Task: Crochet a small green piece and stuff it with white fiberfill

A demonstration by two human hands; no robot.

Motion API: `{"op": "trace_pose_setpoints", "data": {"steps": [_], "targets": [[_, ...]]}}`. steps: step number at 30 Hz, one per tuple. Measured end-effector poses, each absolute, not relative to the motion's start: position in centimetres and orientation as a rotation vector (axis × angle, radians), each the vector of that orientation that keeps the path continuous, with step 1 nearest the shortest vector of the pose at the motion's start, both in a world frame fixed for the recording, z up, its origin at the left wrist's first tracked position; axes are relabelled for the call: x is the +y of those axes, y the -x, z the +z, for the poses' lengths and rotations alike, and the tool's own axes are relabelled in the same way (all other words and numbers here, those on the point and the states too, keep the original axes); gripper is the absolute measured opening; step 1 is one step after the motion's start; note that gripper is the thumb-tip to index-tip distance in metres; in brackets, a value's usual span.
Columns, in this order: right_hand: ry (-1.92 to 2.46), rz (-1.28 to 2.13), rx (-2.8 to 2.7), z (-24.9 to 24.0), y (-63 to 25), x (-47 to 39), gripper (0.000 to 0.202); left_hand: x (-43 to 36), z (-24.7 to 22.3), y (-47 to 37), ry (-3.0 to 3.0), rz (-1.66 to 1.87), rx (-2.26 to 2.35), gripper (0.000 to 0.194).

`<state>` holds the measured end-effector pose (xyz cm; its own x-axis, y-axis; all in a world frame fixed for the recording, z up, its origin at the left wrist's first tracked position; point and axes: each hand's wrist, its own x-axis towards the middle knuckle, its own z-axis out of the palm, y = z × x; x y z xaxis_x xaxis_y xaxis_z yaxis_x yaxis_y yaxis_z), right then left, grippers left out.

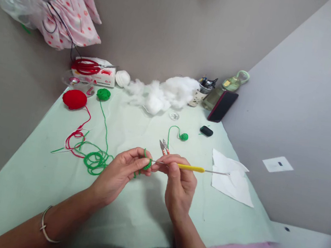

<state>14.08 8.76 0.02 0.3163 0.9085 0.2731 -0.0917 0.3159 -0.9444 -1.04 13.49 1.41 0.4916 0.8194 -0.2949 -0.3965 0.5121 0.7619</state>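
My left hand (pixel 125 169) pinches a small green crocheted piece (pixel 148 165) between thumb and fingers, with green yarn looped over a finger. My right hand (pixel 179 183) grips a crochet hook with a yellow handle (pixel 191 168); its thin tip reaches the green piece. From the left hand, the loose green yarn (pixel 95 162) lies in coils and runs up to a green yarn ball (pixel 104 94). Small scissors (pixel 165 147) lie just beyond my right hand, their handles partly hidden. A small green crocheted ball (pixel 183 137) with a yarn tail rests farther back.
White stuffing (pixel 166 93) is heaped at the back, beside a pen cup (pixel 199 95), a bottle (pixel 214 98) and a leaning phone (pixel 222 106). Red yarn (pixel 74 99) sits at left, near a box (pixel 106 77). White paper (pixel 231 179) lies at right.
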Motion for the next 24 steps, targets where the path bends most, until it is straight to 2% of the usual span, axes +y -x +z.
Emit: {"op": "trace_pose_setpoints", "data": {"steps": [4,11,14,18,24], "targets": [[0.997,0.86,-0.998,0.0,-14.2,9.1,0.021,13.8,1.4,1.1,-0.845,0.86,0.753,0.014],[0.859,1.219,-0.798,0.1,-14.3,10.1,0.024,13.3,1.6,0.6,-0.977,0.977,0.835,0.008],[0.848,1.305,-0.743,0.2,-14.3,10.3,0.026,13.1,1.9,0.5,-0.897,0.99,0.811,0.02],[0.878,1.279,-0.698,0.2,-14.0,10.3,0.025,13.3,1.8,0.6,-0.836,0.976,0.837,0.033],[0.967,1.001,-0.853,-0.3,-13.6,9.9,0.019,13.4,1.2,0.7,-0.799,0.9,0.865,0.032]]}}
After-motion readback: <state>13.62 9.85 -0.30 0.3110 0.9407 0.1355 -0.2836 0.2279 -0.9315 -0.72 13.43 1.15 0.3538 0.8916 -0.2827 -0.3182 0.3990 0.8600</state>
